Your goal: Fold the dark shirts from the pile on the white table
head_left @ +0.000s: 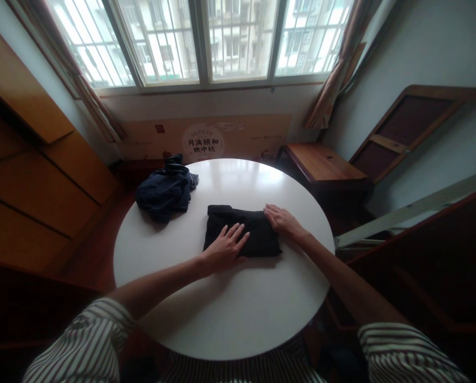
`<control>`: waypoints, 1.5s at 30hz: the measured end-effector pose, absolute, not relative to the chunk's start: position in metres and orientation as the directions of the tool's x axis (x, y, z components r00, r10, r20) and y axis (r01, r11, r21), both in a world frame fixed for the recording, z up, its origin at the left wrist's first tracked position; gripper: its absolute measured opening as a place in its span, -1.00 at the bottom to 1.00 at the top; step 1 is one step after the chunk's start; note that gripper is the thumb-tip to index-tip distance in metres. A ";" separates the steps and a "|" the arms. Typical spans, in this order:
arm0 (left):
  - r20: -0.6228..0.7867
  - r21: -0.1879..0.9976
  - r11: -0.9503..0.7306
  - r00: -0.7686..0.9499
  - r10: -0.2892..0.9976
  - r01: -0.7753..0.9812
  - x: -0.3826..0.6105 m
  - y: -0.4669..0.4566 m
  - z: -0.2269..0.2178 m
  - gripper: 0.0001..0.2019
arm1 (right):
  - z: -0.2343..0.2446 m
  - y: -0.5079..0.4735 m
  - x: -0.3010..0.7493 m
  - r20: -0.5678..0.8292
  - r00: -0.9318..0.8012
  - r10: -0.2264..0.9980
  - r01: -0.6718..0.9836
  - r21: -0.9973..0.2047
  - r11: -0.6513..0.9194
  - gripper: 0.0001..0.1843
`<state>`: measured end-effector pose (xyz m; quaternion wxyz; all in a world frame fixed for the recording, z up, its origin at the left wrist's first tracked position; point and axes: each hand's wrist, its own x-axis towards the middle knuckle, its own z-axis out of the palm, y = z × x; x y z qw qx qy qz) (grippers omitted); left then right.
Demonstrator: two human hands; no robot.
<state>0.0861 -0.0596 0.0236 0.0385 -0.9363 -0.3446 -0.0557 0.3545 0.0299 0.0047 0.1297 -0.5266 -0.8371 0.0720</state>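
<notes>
- The left hand [224,250] lies flat and open on the near part of the black garment [241,231]. Its fingers [238,234] are slightly spread, pressing down without gripping, and they point up and to the right.
- The right hand [283,222] lies flat and open on the garment's far right corner. Its fingers [272,213] are close together, point left and curl over nothing, with no fold pinched between them.
- The black garment sits folded into a rough rectangle directly under both sets of fingers and between the two palms. A thicker folded edge runs along its far side, just beyond the fingertips.
- The navy garment [166,189] lies crumpled in a loose heap on the table, beyond the left fingers and off to their left, apart from the black garment and untouched by either hand.
- The round white table [238,319] spreads under and around the fingers, its rim curving past them on every side.
- The striped sleeves [82,346] show well behind the fingers, at the bottom of the view, with the forearms bare.
- A wooden bench [321,162] stands off the table, beyond the right fingers.
- A barred window [206,42] with curtains [333,85] sits far beyond both hands, above a printed banner [206,139].
- Wooden cabinet doors [34,181] stand well to the left of the left fingers.
</notes>
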 end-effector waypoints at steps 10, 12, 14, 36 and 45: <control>0.116 0.054 -0.735 0.727 0.676 0.675 0.101 -0.063 0.040 -0.52 | 0.008 0.023 0.369 0.292 -0.466 0.835 0.617 -0.570 0.543 -0.48; 0.130 0.230 -0.701 0.693 0.709 0.675 0.100 -0.053 0.056 -0.59 | 0.017 0.022 0.368 0.284 -0.422 0.861 0.543 -0.681 0.491 -0.61; 0.176 0.485 -0.610 0.613 0.770 0.627 0.092 -0.041 0.078 -0.71 | 0.030 0.020 0.367 0.267 -0.362 0.893 0.425 -0.806 0.413 -0.66; 0.427 0.572 -0.548 0.349 0.834 0.610 0.050 -0.057 0.025 -0.50 | 0.044 0.035 0.313 0.059 -0.001 0.998 0.464 -0.884 0.052 -0.52; 0.355 0.100 -0.817 0.746 0.563 0.569 0.064 -0.079 0.010 -0.63 | 0.051 0.090 0.296 0.180 -0.170 0.969 0.762 -0.600 0.245 -0.81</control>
